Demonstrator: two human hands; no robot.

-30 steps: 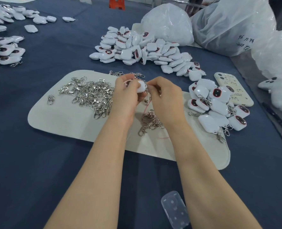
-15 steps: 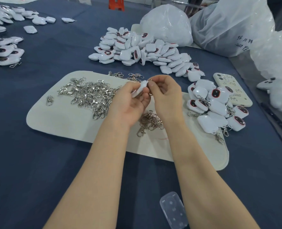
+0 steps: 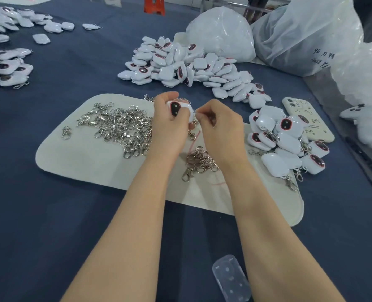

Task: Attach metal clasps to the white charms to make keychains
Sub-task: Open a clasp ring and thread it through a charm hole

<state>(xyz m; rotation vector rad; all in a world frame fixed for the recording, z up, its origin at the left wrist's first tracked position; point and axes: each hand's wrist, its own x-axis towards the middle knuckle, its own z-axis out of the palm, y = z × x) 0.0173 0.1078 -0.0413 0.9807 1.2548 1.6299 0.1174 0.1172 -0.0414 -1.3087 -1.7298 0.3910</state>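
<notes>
My left hand (image 3: 169, 127) grips a white charm (image 3: 179, 110) with its dark, red-rimmed face turned toward me, above the white mat (image 3: 89, 162). My right hand (image 3: 220, 125) pinches a small metal clasp (image 3: 194, 113) at the charm's right edge; the clasp is mostly hidden by my fingers. A heap of loose silver clasps (image 3: 119, 125) lies on the mat to the left. A smaller bunch of clasps (image 3: 199, 160) lies under my wrists. A big pile of bare white charms (image 3: 185, 66) sits behind the mat. Charms with clasps attached (image 3: 287, 142) are stacked on the right.
A phone in a cream case (image 3: 307, 118) lies right of the stacked charms. Large plastic bags (image 3: 300, 33) stand at the back right. More charms (image 3: 4, 68) lie at the far left. A clear plastic piece (image 3: 230, 280) sits near the table's front on the blue cloth (image 3: 39, 214).
The charm in my left hand has turned from edge-on to showing its dark face. Both hands stay together over the mat, with my right fingers at the charm's edge.
</notes>
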